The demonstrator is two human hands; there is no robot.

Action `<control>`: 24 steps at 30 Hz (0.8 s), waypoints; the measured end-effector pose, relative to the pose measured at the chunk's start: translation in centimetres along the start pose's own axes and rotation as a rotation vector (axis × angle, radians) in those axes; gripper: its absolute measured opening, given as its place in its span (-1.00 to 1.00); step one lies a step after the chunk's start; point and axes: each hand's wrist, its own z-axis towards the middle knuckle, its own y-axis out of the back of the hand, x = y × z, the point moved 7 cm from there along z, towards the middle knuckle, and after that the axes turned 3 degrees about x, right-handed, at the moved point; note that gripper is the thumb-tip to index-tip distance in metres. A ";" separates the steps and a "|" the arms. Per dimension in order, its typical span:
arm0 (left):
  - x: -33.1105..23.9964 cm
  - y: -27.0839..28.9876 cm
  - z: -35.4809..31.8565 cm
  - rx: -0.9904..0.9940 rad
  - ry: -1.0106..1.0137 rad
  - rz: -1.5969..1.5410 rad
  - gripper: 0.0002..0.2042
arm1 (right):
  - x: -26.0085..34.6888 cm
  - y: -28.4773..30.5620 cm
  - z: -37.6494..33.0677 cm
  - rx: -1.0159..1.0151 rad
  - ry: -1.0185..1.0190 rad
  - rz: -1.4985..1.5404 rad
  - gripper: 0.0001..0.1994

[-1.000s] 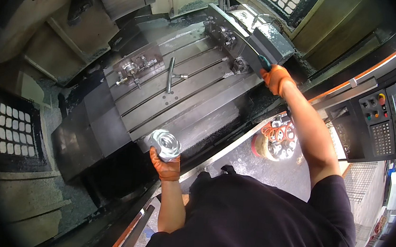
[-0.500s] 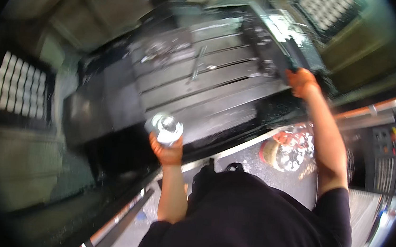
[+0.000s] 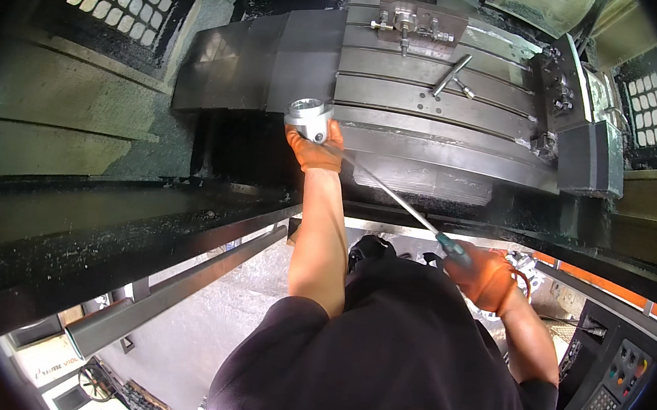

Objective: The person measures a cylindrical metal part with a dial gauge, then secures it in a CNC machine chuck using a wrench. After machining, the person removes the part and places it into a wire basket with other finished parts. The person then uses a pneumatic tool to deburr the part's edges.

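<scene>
My left hand [image 3: 316, 150], in an orange glove, is closed round a silver, cup-shaped metal part [image 3: 308, 116] with a round opening at its top and a small dark hole in its side. It holds the part at the front left of the machine table [image 3: 431, 128]. Low on the right, my gloved right hand [image 3: 484, 277] grips the green handle of a long thin metal rod tool [image 3: 407, 207]. The rod slants up to the left, its far end close by the fingers of my left hand. Whether the tip touches the part is hidden.
A fixture block with clamps [image 3: 416, 32] stands at the back of the slotted table. A T-handled wrench [image 3: 452, 76] lies on the slots. More clamps [image 3: 562, 93] line the right end. A control panel [image 3: 610, 386] stands lower right, beside finished-looking metal pieces [image 3: 525, 261].
My right hand has come back from the table's far right end to near my body, with the rod tool now plainly visible. The part in my left hand stays held. The whole view has turned.
</scene>
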 end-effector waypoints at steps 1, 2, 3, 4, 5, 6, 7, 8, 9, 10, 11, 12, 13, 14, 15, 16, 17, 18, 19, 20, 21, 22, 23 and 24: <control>-0.4 -0.2 -0.3 -0.050 -0.017 -0.018 -0.59 | 0.5 -0.4 0.5 0.019 0.040 0.096 -0.54; -0.5 -1.3 -0.9 -0.098 -0.026 -0.036 -0.59 | 0.5 -1.0 1.0 0.010 0.044 0.109 -0.54; -0.6 -2.0 -1.6 -0.187 -0.061 -0.009 -0.59 | 0.4 -1.6 1.6 0.001 0.046 0.122 -0.53; -1.1 -2.6 -2.5 -0.276 -0.103 0.019 -0.59 | 0.8 -1.8 2.0 -0.006 0.055 0.136 -0.53; -1.6 -2.2 -2.1 -0.238 -0.131 0.058 -0.58 | 1.5 -1.6 2.1 0.010 -0.009 0.099 -0.54; -1.9 -1.9 -1.8 -0.222 -0.146 0.056 -0.58 | 1.6 -1.7 2.2 0.007 0.001 0.084 -0.51; -2.1 -1.9 -1.8 -0.207 -0.160 0.054 -0.57 | 1.5 -2.0 2.4 0.004 0.010 0.068 -0.48; -2.2 -1.8 -1.8 -0.213 -0.162 0.038 -0.57 | 1.5 -2.1 2.4 0.001 0.018 0.052 -0.45; -2.2 -1.7 -1.8 -0.219 -0.164 0.024 -0.56 | 1.6 -2.1 2.4 0.002 0.027 0.045 -0.46; -1.8 -2.0 -2.3 -0.246 -0.152 -0.005 -0.56 | 1.6 -2.2 2.3 0.002 0.033 0.037 -0.46; -1.6 -2.1 -2.7 -0.273 -0.140 -0.034 -0.55 | 1.6 -2.2 2.2 0.002 0.039 0.029 -0.46; -1.7 -2.4 -2.9 -0.240 -0.151 0.001 -0.55 | 1.5 -2.3 2.2 -0.010 0.034 0.049 -0.46; -1.8 -2.8 -3.0 -0.207 -0.163 0.034 -0.55 | 1.3 -2.3 2.3 -0.024 0.028 0.066 -0.45; -1.9 -3.3 -3.2 -0.174 -0.175 0.068 -0.55 | 1.2 -2.3 2.2 -0.037 0.023 0.084 -0.45; -1.8 -3.4 -3.3 -0.194 -0.155 0.048 -0.55 | 1.3 -2.3 2.0 -0.027 0.025 0.064 -0.45; -1.6 -3.8 -3.7 -0.214 -0.134 0.029 -0.55 | 1.6 -2.3 1.7 -0.017 0.025 0.044 -0.45; -1.4 -4.0 -4.0 -0.234 -0.113 0.010 -0.55 | 1.7 -2.4 1.4 -0.006 0.025 0.025 -0.44; -1.5 -4.1 -4.1 -0.218 -0.120 0.026 -0.55 | 1.3 -2.6 1.5 -0.028 0.053 0.010 -0.45; -1.5 -4.2 -4.2 -0.201 -0.126 0.039 -0.55 | 0.7 -2.9 1.7 -0.050 0.079 -0.007 -0.45; -1.6 -4.3 -4.3 -0.184 -0.131 0.053 -0.55 | 0.6 -2.9 1.8 -0.072 0.104 -0.024 -0.45; -1.6 -4.2 -4.2 -0.181 -0.127 0.026 -0.55 | 0.3 -2.9 1.5 -0.062 0.068 -0.003 -0.46; -1.7 -4.0 -4.0 -0.177 -0.126 0.000 -0.55 | 0.9 -2.3 1.0 -0.052 0.036 0.018 -0.46; -1.8 -3.7 -3.8 -0.173 -0.125 -0.026 -0.55 | 1.1 -2.0 0.8 -0.041 0.003 0.039 -0.47; -1.9 -3.7 -3.7 -0.136 -0.136 -0.011 -0.55 | 1.1 -2.0 0.8 -0.046 0.009 0.030 -0.48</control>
